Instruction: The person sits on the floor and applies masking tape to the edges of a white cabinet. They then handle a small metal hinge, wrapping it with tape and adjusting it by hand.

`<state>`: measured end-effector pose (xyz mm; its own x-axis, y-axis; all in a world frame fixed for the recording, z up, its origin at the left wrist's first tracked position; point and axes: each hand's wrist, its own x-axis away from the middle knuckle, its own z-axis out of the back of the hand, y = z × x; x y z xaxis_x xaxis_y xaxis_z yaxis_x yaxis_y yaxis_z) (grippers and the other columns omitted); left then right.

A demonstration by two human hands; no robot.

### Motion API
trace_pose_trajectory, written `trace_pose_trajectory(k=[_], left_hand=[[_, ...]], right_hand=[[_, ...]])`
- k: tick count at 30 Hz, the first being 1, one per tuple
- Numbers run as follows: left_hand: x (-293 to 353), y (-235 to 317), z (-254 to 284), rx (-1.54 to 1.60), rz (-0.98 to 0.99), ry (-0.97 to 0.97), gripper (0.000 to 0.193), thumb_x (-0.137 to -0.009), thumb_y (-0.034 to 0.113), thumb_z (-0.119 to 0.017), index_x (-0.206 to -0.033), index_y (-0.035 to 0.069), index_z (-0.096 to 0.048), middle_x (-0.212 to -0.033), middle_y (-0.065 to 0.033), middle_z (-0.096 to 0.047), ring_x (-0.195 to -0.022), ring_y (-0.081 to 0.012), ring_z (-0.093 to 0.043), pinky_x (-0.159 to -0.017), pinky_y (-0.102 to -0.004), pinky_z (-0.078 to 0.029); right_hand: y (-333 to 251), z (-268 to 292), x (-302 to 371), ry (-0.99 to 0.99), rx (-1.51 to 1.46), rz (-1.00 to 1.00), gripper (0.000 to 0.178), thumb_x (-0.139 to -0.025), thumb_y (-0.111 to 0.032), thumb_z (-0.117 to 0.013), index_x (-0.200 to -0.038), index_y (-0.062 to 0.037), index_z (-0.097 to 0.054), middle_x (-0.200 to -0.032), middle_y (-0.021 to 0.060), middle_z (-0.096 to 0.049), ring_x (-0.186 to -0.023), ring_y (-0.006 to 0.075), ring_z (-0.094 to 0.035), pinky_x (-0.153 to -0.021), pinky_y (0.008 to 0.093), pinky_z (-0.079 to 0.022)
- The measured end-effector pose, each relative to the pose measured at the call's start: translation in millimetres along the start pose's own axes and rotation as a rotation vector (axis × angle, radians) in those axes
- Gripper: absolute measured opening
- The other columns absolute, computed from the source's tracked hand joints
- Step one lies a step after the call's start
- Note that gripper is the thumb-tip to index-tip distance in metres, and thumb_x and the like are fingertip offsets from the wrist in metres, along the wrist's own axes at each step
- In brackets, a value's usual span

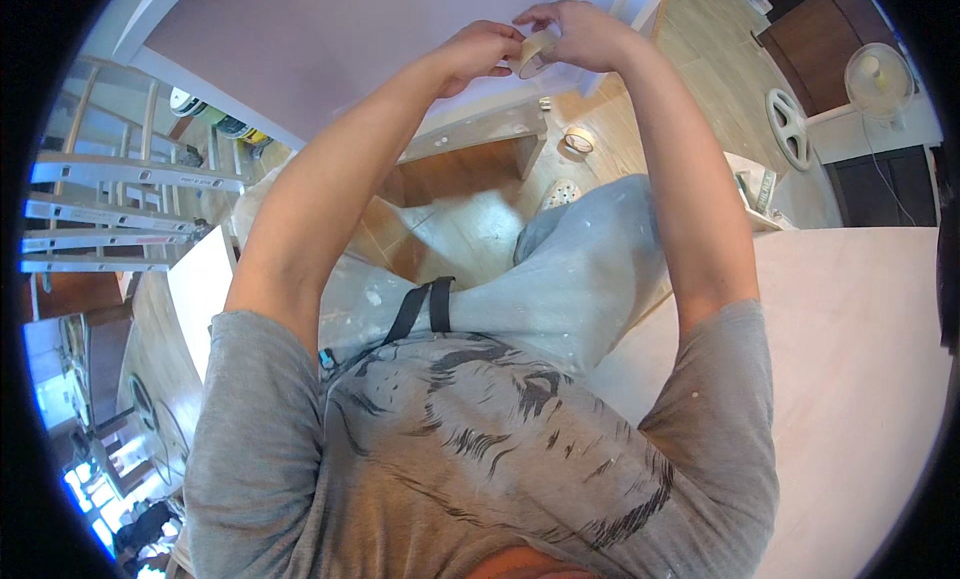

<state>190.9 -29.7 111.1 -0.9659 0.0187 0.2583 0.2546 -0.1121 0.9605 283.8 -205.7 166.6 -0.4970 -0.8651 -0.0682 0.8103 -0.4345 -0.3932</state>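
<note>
Both my arms reach out to the top of the view, where a roll of cream masking tape (534, 56) is between my hands. My right hand (583, 34) has the roll from its right side, its fingers curved over the top. From the left, my left hand (480, 55) pinches at the roll's edge; its fingertips partly hide what they grip. Just beyond is a pale lilac panel with a white frame (330, 49), close to both hands. A second roll of tape (578, 140) lies on the floor below them.
Aluminium ladders (130, 194) stand at the left, near paint buckets (225, 119). A low board (470, 129) runs under the panel. To the right are a fan (879, 79), a grey wheel-shaped object (789, 129) and a large pale board (850, 359) beside me.
</note>
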Motion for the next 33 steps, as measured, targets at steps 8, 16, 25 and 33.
trace_pose_trajectory(k=[8,16,25,33], left_hand=[[27,-58,7,-0.434,-0.113,0.379,0.045,-0.090,0.022,-0.064,-0.128,-0.002,-0.061,-0.128,-0.0181,-0.062,-0.122,-0.0278,-0.058,-0.108,-0.0388,-0.043],[149,-145,-59,-1.204,0.135,0.573,0.082,-0.088,0.027,-0.070,-0.154,0.000,-0.028,-0.160,-0.0195,-0.029,-0.150,-0.0355,-0.025,-0.120,-0.0606,-0.020],[161,-143,-38,-1.009,0.086,0.610,0.086,-0.084,0.016,-0.073,-0.156,0.007,-0.027,-0.160,-0.0127,-0.030,-0.149,-0.0313,-0.027,-0.120,-0.0609,-0.020],[120,-117,61,-0.493,0.043,0.407,0.036,-0.089,0.015,-0.068,-0.123,0.002,-0.067,-0.114,-0.0152,-0.071,-0.104,-0.0326,-0.068,-0.093,-0.0386,-0.053]], right_hand=[[30,-22,12,-0.034,-0.360,-0.098,0.046,-0.078,-0.032,-0.080,-0.115,-0.0066,-0.072,-0.101,0.0162,-0.072,-0.092,0.0293,-0.067,-0.083,0.0394,-0.052],[0,-8,12,0.038,-0.143,-0.337,0.046,-0.080,-0.045,-0.078,-0.100,-0.0044,-0.073,-0.088,0.0140,-0.071,-0.080,0.0273,-0.067,-0.075,0.0371,-0.051],[-32,12,3,0.349,-0.129,-0.354,0.049,-0.073,-0.046,-0.083,-0.088,-0.0008,-0.070,-0.070,0.0072,-0.066,-0.064,0.0180,-0.061,-0.064,0.0316,-0.050],[-45,23,0,0.580,-0.381,-0.211,0.034,-0.078,-0.036,-0.084,-0.084,-0.0085,-0.064,-0.075,-0.0048,-0.052,-0.071,0.0071,-0.043,-0.066,0.0216,-0.033]])
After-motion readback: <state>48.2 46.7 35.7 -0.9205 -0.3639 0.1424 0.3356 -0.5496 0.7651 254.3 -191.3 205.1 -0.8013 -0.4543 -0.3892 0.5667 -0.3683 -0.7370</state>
